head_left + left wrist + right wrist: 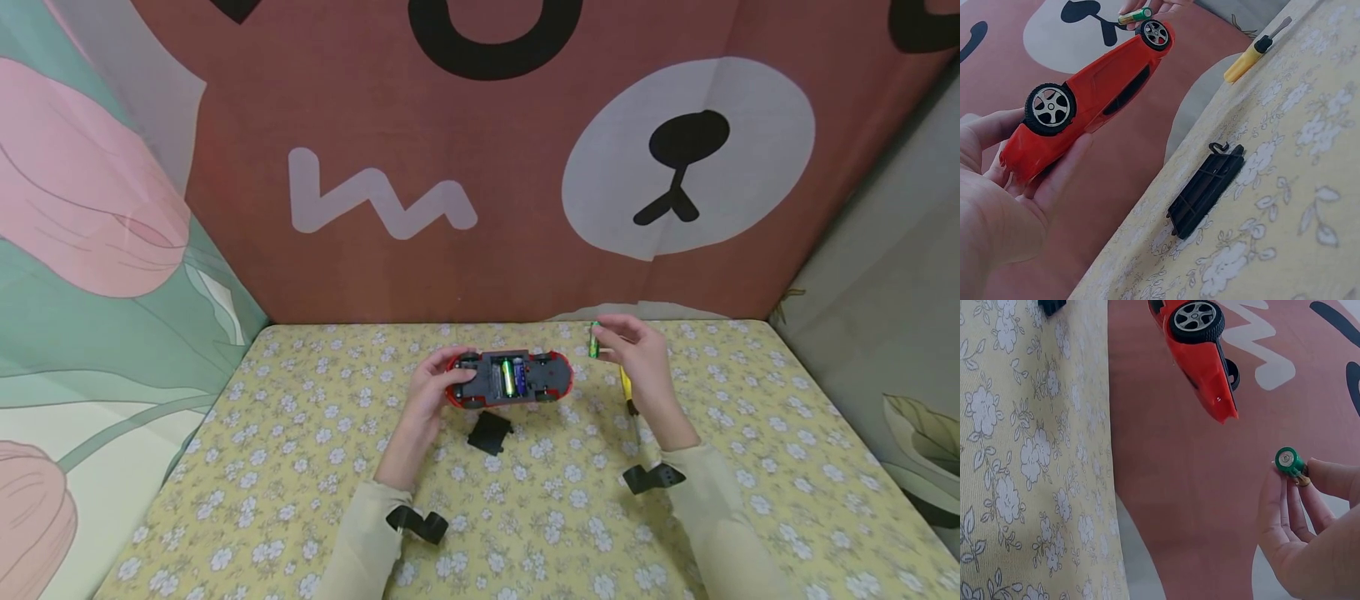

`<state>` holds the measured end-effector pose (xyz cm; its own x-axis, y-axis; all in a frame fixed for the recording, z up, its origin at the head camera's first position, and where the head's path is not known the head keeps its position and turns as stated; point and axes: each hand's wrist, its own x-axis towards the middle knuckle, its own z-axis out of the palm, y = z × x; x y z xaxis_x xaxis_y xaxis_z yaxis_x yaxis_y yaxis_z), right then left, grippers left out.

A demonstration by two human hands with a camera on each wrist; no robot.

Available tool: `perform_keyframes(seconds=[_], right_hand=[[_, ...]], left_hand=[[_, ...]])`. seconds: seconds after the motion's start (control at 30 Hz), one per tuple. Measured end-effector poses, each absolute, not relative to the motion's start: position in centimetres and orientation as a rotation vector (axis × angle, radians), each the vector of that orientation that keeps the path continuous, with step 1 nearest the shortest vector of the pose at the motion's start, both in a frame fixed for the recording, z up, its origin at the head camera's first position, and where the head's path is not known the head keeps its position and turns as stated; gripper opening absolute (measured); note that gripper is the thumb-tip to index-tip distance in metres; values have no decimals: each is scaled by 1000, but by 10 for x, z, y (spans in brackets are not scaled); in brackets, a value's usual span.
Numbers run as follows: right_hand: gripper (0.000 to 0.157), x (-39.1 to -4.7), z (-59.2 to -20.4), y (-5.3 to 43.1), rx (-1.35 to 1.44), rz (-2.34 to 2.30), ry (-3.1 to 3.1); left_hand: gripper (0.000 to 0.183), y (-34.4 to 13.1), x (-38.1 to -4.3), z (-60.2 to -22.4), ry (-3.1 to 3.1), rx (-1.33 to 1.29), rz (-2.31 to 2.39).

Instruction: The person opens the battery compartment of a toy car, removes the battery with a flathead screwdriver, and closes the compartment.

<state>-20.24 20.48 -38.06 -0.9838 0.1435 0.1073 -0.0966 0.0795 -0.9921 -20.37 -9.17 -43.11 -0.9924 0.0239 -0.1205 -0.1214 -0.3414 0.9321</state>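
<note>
My left hand (429, 390) grips one end of a red toy car (551, 379), held bottom up above the table. The car's underside is dark grey. In its uncovered battery compartment lie a green battery (508, 377) and a purple-blue battery (521, 377). To the right of the car, my right hand (637, 350) pinches another green battery (595, 340) between thumb and fingers. The right wrist view has the flat end of this battery (1286, 458) facing the camera. The left wrist view shows the car's side and wheels (1050, 107), with the compartment hidden.
A black battery cover (490, 432) lies on the table just below the car. A screwdriver (1249, 61) with a yellow handle lies on the right, partly behind the right hand in the head view. The flowered tablecloth (300, 467) meets a printed backdrop (375, 275) at the back.
</note>
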Motion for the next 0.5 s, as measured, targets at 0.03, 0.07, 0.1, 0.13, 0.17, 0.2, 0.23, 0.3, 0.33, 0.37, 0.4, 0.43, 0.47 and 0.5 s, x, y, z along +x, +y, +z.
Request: perform_keyframes(seconds=[0.03,0.07,0.1,0.13,0.17,0.2,0.23,0.3,0.33,0.37,0.4,0.43,0.47,0.5], right_hand=[[29,-203,-381,205,-52,2024,-2168],[30,-202,-381,206,-55,2030,-2166],[31,-203,-382,206,-57,2036,-2162],[31,-203,-382,207,-56,2042,-2155],[30,-203,-383,208,-55,2052,-2148],[29,-204,-384,208,-55,2060,-2141],[27,-204,-385,209,-54,2068,-2134],[21,-205,-386,210,-54,2076,-2127],[19,-205,-387,211,-53,2079,-2123],[18,-206,-387,211,-54,2080,-2122],[17,-206,-388,212,-54,2079,-2123],[18,-206,-388,213,-54,2084,-2123],[17,-207,-388,214,-53,2086,-2123],[17,-207,-388,215,-56,2092,-2119]], left_hand=[[37,-92,-204,-431,1749,-135,2498],[37,-92,-204,-431,1747,-141,2500],[36,-92,-204,-432,1750,-143,2498],[36,-92,-204,-432,1747,-145,2501],[36,-93,-204,-432,1745,-146,2503],[35,-93,-205,-433,1742,-146,2506],[35,-93,-205,-433,1739,-146,2509],[37,-94,-206,-433,1723,-147,2519],[38,-94,-206,-433,1713,-149,2526],[38,-95,-206,-433,1704,-151,2530],[39,-95,-206,-432,1697,-156,2535],[40,-95,-206,-432,1691,-161,2539],[41,-95,-206,-431,1687,-162,2542],[41,-95,-206,-431,1686,-166,2539]])
